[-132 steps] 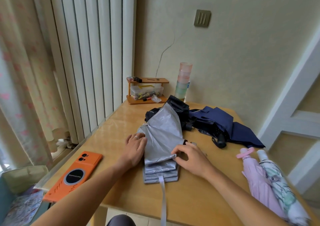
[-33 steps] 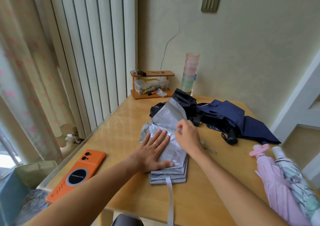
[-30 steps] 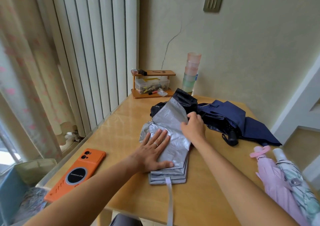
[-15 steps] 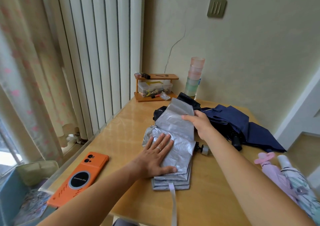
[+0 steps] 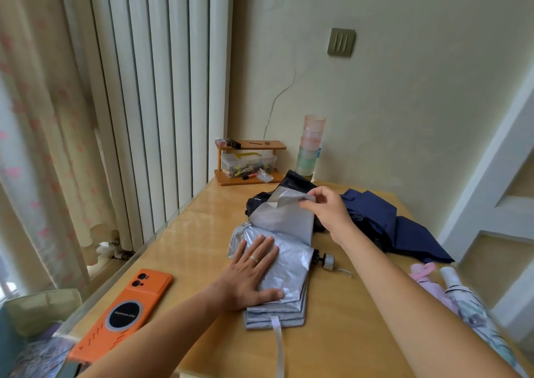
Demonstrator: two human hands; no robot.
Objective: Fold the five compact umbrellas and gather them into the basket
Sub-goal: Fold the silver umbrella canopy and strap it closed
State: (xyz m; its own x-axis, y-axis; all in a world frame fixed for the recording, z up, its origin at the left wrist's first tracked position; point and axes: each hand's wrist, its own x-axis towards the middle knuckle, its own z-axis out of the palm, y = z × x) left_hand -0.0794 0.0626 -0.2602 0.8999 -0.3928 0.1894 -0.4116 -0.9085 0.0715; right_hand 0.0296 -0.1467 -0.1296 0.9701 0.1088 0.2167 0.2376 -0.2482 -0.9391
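Wooden table (image 5: 351, 337) | left grip (image 5: 249, 273) flat on silver umbrella (image 5: 289, 225) | right grip (image 5: 328, 210) pinches its flap | phone (image 5: 127, 311) text unreadable

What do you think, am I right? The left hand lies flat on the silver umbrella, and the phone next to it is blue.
Not quite. The head view shows the phone is orange, not blue. The left hand does lie flat on the silver umbrella.

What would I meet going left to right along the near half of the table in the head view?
orange phone → silver umbrella → pink umbrella → white patterned umbrella
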